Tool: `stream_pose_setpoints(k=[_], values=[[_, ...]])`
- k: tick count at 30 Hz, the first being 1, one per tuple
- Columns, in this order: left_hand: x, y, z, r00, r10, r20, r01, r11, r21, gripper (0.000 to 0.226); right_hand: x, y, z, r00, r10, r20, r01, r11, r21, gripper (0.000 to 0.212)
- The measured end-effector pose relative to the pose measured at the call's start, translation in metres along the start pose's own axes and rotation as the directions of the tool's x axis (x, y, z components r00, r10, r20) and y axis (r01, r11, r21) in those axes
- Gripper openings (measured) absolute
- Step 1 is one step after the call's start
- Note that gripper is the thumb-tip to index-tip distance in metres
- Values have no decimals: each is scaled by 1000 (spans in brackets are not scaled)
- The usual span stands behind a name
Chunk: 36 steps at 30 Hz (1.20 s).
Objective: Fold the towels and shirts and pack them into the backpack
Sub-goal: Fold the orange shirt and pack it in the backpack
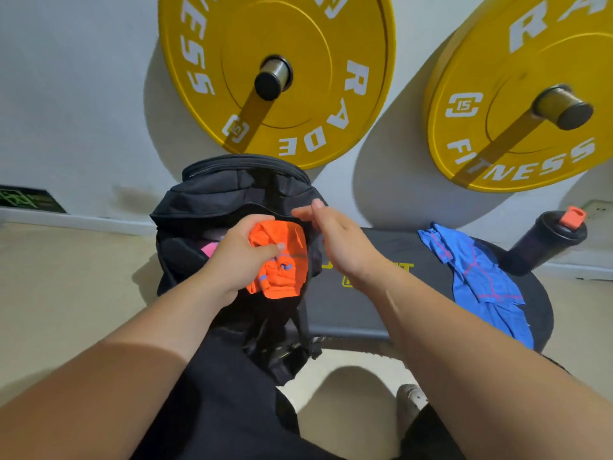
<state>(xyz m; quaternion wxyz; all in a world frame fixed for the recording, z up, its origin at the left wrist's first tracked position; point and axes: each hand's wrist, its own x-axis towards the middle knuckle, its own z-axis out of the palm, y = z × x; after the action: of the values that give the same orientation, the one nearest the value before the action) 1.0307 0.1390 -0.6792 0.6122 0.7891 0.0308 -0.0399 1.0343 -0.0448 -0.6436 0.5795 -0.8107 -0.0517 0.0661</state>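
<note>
As backpack (232,190) stands beside bench (365,300), yellow plates (298,34) hang on wall (83,94).

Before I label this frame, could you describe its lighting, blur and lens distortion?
Head view: the wide-angle lens stretches the forearms toward the bottom corners; the right hand looks motion-blurred at the fingertips, while the left hand gripping the orange shirt is sharper; the yellow weight plates throw broad soft shadows on the wall; no harsh glare.
</note>
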Motion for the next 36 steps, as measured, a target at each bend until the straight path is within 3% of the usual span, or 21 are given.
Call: stream_pose_setpoints(k=[5, 8, 11, 14, 20, 23, 26, 29, 34, 36], values=[[7, -14, -51, 1000, -12, 13, 12, 1000, -20, 44, 49, -13, 20, 981, -20, 191, 65, 970, -234, 56], [18, -26, -71, 999, 36, 18, -38, 993, 113, 51, 80, -20, 32, 964, 7, 265, 103, 911, -400, 56], [32, -38, -84, 999, 25, 45, -35, 973, 229, 41, 107, -24, 39, 944, 27, 329, 147, 858, -492, 56], [51, -43, -92, 1000, 2, -11, 2, 962, 275, 26, 134, -29, 37, 944, 9, 329, 169, 844, -509, 57], [103, -49, -89, 997, -18, -81, 48, 918, 395, 25, 171, -31, 25, 933, -36, 359, 227, 831, -507, 49], [129, -57, -85, 997, -65, -36, 75, 877, 474, 19, 176, -17, 18, 918, -103, 383, 322, 757, -569, 46], [148, -65, -85, 978, -207, 37, 156, 834, 529, 27, 176, 1, 4, 888, -171, 427, 429, 642, -635, 71], [167, -72, -87, 939, -313, 142, 148, 742, 653, 30, 175, 16, -8, 858, -217, 465, 501, 546, -671, 84], [186, -89, -90, 898, -358, 257, 89, 717, 691, 42, 178, 23, -8, 841, -255, 477, 535, 521, -665, 87], [193, -98, -92, 899, -348, 268, 2, 613, 790, 38, 178, 23, -7, 843, -268, 467, 534, 528, -660, 87]])
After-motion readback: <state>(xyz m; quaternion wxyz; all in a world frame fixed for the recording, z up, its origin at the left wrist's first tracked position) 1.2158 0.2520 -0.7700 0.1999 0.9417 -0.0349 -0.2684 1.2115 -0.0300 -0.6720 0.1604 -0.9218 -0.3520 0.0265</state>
